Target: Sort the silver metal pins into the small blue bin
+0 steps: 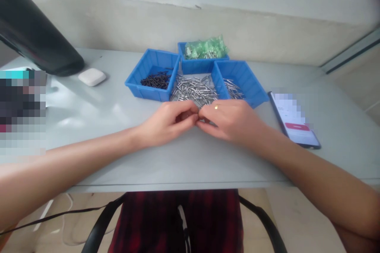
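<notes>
My left hand (166, 122) and my right hand (228, 118) meet fingertip to fingertip just in front of a loose pile of thin silver metal pins (194, 89) on the table. Both hands are closed in a pinch; whatever lies between the fingertips is too small and covered to make out. Left of the pile, a blue bin (151, 93) holds dark screw-like pieces (157, 80). To the right, another blue bin (252, 83) contains some silver pins (233, 88). A third blue bin (198, 64) behind carries a green plastic bag (206, 48) with small metal parts.
A phone (293, 120) with its screen lit lies on the right. On the left are a white rounded case (92, 76) and a large dark cylinder (38, 27). The wall (118, 23) stands behind the grey table (178, 162), whose front edge is near my lap.
</notes>
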Demonstrator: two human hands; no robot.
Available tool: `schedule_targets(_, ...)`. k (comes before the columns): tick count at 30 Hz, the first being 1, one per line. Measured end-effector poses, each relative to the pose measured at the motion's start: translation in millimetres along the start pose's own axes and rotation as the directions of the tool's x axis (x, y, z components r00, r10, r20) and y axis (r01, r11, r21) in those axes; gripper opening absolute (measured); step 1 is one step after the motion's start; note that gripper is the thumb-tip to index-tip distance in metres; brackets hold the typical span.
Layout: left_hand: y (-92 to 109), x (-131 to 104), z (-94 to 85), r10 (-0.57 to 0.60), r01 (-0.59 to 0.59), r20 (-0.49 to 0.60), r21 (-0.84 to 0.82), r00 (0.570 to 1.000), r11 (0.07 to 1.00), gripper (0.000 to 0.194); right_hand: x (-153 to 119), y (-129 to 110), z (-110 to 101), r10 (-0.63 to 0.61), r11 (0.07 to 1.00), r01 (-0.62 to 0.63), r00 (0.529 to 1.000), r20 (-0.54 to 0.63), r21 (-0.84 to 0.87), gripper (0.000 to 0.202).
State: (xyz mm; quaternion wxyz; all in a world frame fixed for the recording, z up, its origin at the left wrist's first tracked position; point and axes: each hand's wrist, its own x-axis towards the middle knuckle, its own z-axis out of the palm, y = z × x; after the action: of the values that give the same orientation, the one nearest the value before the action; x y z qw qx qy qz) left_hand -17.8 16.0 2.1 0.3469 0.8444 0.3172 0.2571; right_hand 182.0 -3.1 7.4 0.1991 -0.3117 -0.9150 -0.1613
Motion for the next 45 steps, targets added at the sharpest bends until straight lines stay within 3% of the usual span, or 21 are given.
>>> schedule_targets(7,-1,0,0.0,-0.034,0.035,0.011,-0.067,0.999,0.997,0.021,-2,3,4,0.133,0.974,-0.128,0.991,-0.017,0.189,0.026)
schedule_targets(17,-3,2,2.3,-0.031,0.025,-0.026,-0.185,0.999,0.982,0.023,2,9,15,0.091,0.966,-0.058,0.989,-0.120,0.253,0.033)
schedule_targets(21,-4,3,1.0,-0.043,0.019,-0.088,-0.254,0.995,0.967,0.033,10,13,19,0.069,0.979,-0.031,0.980,-0.185,0.201,0.029)
schedule_targets(26,-2,4,1.3,-0.058,0.012,-0.127,-0.337,0.990,0.941,0.037,14,9,16,0.145,0.970,-0.081,0.949,-0.279,0.228,0.030)
schedule_targets(32,1,3,1.3,-0.059,0.030,-0.077,-0.334,0.995,0.942,0.033,4,12,4,0.117,0.978,-0.085,0.979,-0.166,0.189,0.014)
schedule_targets(40,-2,4,-0.7,-0.065,0.054,-0.037,-0.245,0.997,0.968,0.041,2,17,2,0.038,0.984,-0.010,0.987,-0.157,0.180,0.008)
schedule_targets(45,-4,4,0.5,-0.087,0.076,-0.028,-0.278,0.996,0.958,0.042,1,19,3,-0.001,0.980,0.026,0.992,-0.128,0.197,0.006)
